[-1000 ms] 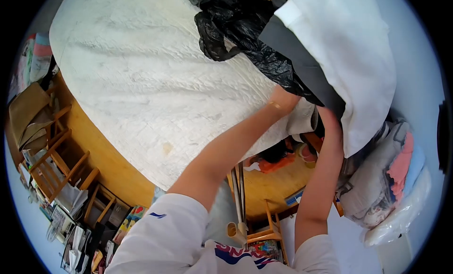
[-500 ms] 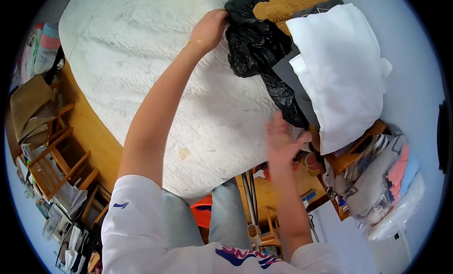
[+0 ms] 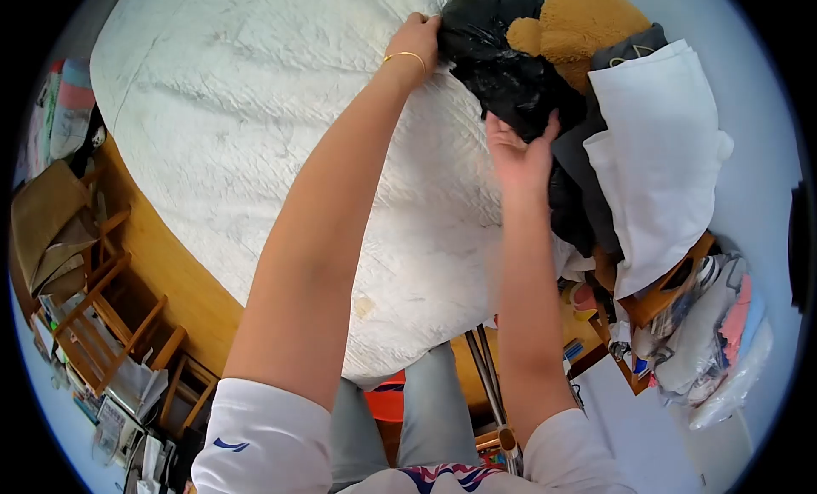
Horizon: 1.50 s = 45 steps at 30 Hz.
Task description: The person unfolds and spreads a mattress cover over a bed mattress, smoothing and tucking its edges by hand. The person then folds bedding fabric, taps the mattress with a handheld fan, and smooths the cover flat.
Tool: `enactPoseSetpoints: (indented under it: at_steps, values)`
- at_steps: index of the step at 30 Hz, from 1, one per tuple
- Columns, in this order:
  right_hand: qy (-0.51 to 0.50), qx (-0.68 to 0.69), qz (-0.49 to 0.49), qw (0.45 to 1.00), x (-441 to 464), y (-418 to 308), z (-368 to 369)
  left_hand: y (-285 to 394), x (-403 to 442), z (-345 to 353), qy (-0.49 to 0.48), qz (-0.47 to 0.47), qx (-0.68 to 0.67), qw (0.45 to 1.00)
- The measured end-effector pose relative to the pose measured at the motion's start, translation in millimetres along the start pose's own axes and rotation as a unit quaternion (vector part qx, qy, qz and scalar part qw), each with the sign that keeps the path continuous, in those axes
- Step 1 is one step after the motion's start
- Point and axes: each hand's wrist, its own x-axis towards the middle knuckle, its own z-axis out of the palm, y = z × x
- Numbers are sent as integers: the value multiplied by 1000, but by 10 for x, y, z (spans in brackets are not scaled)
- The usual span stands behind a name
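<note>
A crumpled black plastic bag (image 3: 511, 81) lies at the upper right of a white quilted mattress pad (image 3: 255, 154). My left hand (image 3: 414, 50), with a thin gold bracelet at the wrist, is closed on the bag's left edge. From below, my right hand (image 3: 521, 154) cups the bag's lower part between thumb and fingers. Some fingertips are hidden behind the plastic. Beside the bag are a brown plush item (image 3: 587, 22), a dark grey cloth (image 3: 587, 166) and a folded white cloth (image 3: 659, 154).
Wooden chairs (image 3: 111, 324) stand on the floor at the left. A pile of clothes (image 3: 698, 324) is at the lower right against the wall. Metal poles (image 3: 485, 375) rise near my knees, and a red item (image 3: 387, 400) shows between my legs.
My right hand has moved up from the pad's edge and taken hold of the bag. My left hand keeps its grip. The bag's lower part is lifted and bunched; the view has shifted.
</note>
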Motion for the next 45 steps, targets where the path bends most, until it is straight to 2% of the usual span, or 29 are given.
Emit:
enactPoseSetpoints:
  at_steps: [2, 3, 4, 6, 8, 10, 12, 14, 15, 17, 18, 20, 22, 24, 26, 27, 28, 30, 31, 34, 36, 37, 38, 39, 40, 41, 43, 44, 45]
  values:
    - [-70, -152, -57, 984, -13, -134, 118, 22, 98, 17, -30, -1, 57, 998]
    - [-12, -96, -37, 995, 23, -141, 158, 65, 128, 31, -59, -4, 113, 992]
    - [-11, -97, -42, 994, 3, -176, 176, 116, 156, 24, -60, -1, 110, 992]
    - [117, -23, 131, 984, 6, -200, 249, 160, 241, -72, -173, -41, 74, 981]
    - [85, 16, 126, 988, 53, -177, 262, 55, 321, 50, -176, -10, 83, 981]
    - [31, 91, 120, 988, 165, -118, 167, 19, 333, 127, -180, -62, 81, 978]
    - [-20, 131, 150, 980, 349, -166, 45, -22, 397, 190, -181, -46, 91, 978]
    - [27, 11, 14, 999, 340, -79, 152, 72, 440, 127, -233, -64, 147, 959]
    - [27, 13, 14, 999, 298, -75, 213, 149, 441, 86, -234, -63, 149, 959]
    - [23, -23, -44, 999, 123, -70, 392, 379, 353, -52, -214, -132, 147, 957]
    - [24, -18, -43, 999, 62, -85, 492, 360, 352, -38, -215, -130, 152, 956]
    - [25, 10, -31, 999, -50, -166, 684, 285, 348, 38, -143, -106, 121, 977]
    - [11, 42, -4, 999, -118, -291, 769, 349, 322, 71, -156, -109, 131, 973]
    - [-39, 87, 85, 992, -104, -434, 802, 390, 335, 25, -164, -111, 143, 970]
    - [-69, 90, 97, 989, -241, -501, 936, 295, 376, -28, -130, -71, 61, 987]
    - [-51, 91, 102, 989, -297, -531, 977, 292, 418, -93, -226, -110, -5, 968]
    - [-35, 93, 107, 989, -326, -553, 996, 249, 421, -102, -217, 3, 101, 971]
    - [-36, 84, 97, 991, -338, -562, 1013, 280, 474, -26, -255, 18, 225, 940]
    - [-35, 73, 93, 992, -344, -555, 1021, 280, 470, 14, -255, 17, 227, 940]
    - [-60, 108, 99, 987, -398, -587, 1044, 271, 413, 121, -216, 56, 285, 932]
    - [-45, 105, 82, 990, -439, -633, 1123, 267, 538, 156, -79, 94, 171, 977]
    - [-23, 97, 66, 993, -479, -666, 1158, 306, 604, 142, -79, 93, 169, 978]
    - [-22, 94, 65, 993, -531, -713, 1186, 333, 695, 128, -29, 92, 117, 988]
    - [-30, 131, 119, 984, -598, -750, 1187, 325, 717, 138, 17, 86, 66, 994]
    - [-33, 151, 144, 977, -595, -747, 1143, 119, 782, 383, 10, 81, 65, 994]
    - [-35, 172, 170, 970, -590, -745, 1100, -227, 980, 801, 68, 100, 55, 991]
    - [-49, 176, 183, 966, -492, -684, 946, -330, 1030, 1047, 96, 35, -72, 992]
    - [-42, 174, 177, 968, -444, -610, 861, -345, 1041, 1131, 116, 6, -136, 984]
    - [-5, 106, 107, 989, -391, -497, 763, -371, 1063, 1180, 110, 2, -141, 984]
